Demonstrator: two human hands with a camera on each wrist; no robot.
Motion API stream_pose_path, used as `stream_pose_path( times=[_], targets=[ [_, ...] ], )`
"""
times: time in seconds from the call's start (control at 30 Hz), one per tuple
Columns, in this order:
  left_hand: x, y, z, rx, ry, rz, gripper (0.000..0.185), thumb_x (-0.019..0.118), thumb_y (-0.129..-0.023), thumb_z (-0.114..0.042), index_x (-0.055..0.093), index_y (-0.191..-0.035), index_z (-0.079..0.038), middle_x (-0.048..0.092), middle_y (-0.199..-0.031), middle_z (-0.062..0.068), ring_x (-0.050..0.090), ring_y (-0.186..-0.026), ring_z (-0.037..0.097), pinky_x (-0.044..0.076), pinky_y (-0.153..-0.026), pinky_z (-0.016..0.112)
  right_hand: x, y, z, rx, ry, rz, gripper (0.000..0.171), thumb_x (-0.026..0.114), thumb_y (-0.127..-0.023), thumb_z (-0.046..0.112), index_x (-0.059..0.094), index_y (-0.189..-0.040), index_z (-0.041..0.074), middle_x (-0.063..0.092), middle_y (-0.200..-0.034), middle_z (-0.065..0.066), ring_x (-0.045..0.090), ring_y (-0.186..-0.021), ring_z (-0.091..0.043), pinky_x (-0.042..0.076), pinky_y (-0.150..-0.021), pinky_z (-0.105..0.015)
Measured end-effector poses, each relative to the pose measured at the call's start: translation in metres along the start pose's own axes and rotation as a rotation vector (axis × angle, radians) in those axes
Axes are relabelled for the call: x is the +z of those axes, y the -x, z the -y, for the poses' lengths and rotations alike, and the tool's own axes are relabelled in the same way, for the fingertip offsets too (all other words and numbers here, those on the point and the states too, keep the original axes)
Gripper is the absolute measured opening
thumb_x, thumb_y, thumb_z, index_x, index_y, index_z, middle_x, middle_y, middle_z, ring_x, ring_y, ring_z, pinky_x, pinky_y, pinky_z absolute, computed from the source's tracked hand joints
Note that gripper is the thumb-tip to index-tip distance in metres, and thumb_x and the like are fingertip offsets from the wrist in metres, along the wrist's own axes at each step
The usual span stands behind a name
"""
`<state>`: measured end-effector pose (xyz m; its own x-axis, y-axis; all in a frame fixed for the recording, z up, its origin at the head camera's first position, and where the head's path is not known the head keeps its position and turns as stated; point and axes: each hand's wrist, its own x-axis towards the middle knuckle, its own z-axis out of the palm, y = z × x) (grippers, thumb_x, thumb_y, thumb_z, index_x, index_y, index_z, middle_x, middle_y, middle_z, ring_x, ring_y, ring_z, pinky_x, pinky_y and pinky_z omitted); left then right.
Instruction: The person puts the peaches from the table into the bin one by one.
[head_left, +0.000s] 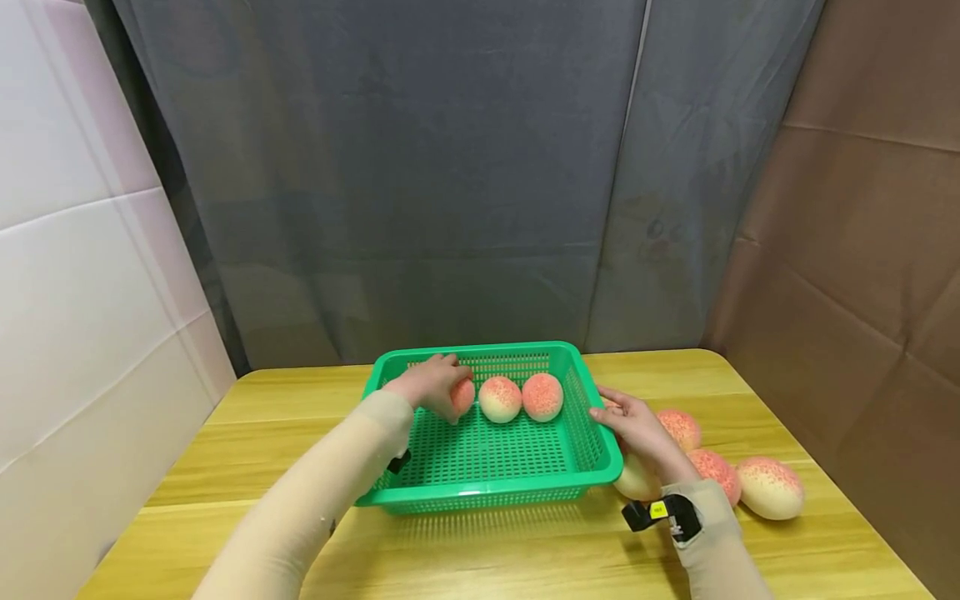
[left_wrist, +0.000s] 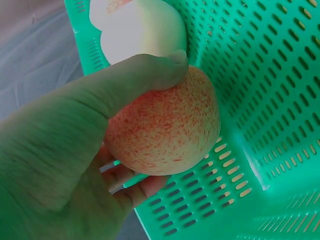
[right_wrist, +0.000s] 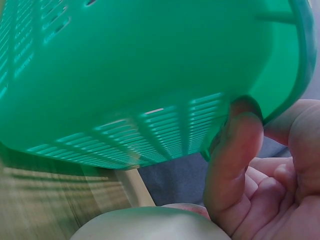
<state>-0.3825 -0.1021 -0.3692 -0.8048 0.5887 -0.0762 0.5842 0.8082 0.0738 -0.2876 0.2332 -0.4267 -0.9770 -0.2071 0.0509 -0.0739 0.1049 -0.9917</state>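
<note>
Inside a green plastic basket [head_left: 480, 492], my left hand [head_left: 431, 387] holds a pink-speckled peach [left_wrist: 165, 130], with the thumb across its top and fingers curled beneath. Two more peaches, one paler [head_left: 500, 399] and one pinker [head_left: 542, 397], sit side by side to its right in the basket. My right hand [head_left: 637, 425] grips the basket's right rim, thumb on the upper edge and fingers [right_wrist: 235, 160] under it against the outer wall. A pale peach [right_wrist: 150, 225] lies just below that hand. Whether the basket's base fully touches the table cannot be told.
Several peaches lie on the wooden table [head_left: 225, 492] right of the basket, among them a pink one [head_left: 716, 473] and a cream one [head_left: 771, 488] farthest right. A grey curtain [head_left: 420, 183] hangs behind the table, with a brown cloth [head_left: 862, 250] on the right.
</note>
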Motion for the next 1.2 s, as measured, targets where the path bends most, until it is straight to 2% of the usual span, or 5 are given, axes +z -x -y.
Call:
stream_pose_path(
  times=[0.43, 0.77, 0.93, 1.2],
  targets=[
    [0.007, 0.002, -0.006, -0.015, 0.004, 0.007, 0.069, 0.087, -0.071, -0.019, 0.056, -0.132, -0.015, 0.042, -0.123, 0.006, 0.039, -0.106, 0.023, 0.048, -0.07, 0.04, 0.001, 0.004, 0.002, -0.001, -0.003, -0.004, 0.064, 0.057, -0.099, 0.015, 0.024, -0.15, -0.007, 0.064, -0.109, -0.03, 0.068, -0.09, -0.035, 0.058, -0.072, -0.039],
    [0.007, 0.0, -0.008, 0.006, 0.011, -0.012, 0.076, 0.086, -0.071, -0.015, 0.052, -0.138, -0.011, 0.045, -0.124, 0.008, 0.042, -0.106, 0.026, 0.048, -0.077, 0.038, -0.001, 0.007, 0.001, -0.003, -0.009, 0.0, 0.064, 0.056, -0.099, 0.015, 0.023, -0.15, -0.006, 0.063, -0.111, -0.031, 0.066, -0.094, -0.038, 0.057, -0.074, -0.04],
    [0.009, 0.001, -0.008, 0.012, 0.014, -0.025, 0.072, 0.087, -0.071, -0.016, 0.053, -0.135, -0.009, 0.046, -0.122, 0.008, 0.042, -0.105, 0.027, 0.049, -0.075, 0.04, 0.0, 0.008, 0.001, -0.001, 0.0, -0.002, 0.064, 0.056, -0.099, 0.014, 0.023, -0.15, -0.007, 0.063, -0.111, -0.031, 0.067, -0.094, -0.038, 0.057, -0.073, -0.039],
    [0.013, 0.001, -0.005, 0.048, -0.051, -0.05, 0.07, 0.087, -0.071, -0.02, 0.055, -0.132, -0.007, 0.048, -0.123, 0.009, 0.04, -0.107, 0.026, 0.048, -0.077, 0.037, 0.001, 0.008, 0.002, 0.0, -0.011, 0.003, 0.065, 0.057, -0.099, 0.015, 0.022, -0.15, -0.007, 0.063, -0.112, -0.032, 0.066, -0.095, -0.039, 0.057, -0.075, -0.04]
  ],
)
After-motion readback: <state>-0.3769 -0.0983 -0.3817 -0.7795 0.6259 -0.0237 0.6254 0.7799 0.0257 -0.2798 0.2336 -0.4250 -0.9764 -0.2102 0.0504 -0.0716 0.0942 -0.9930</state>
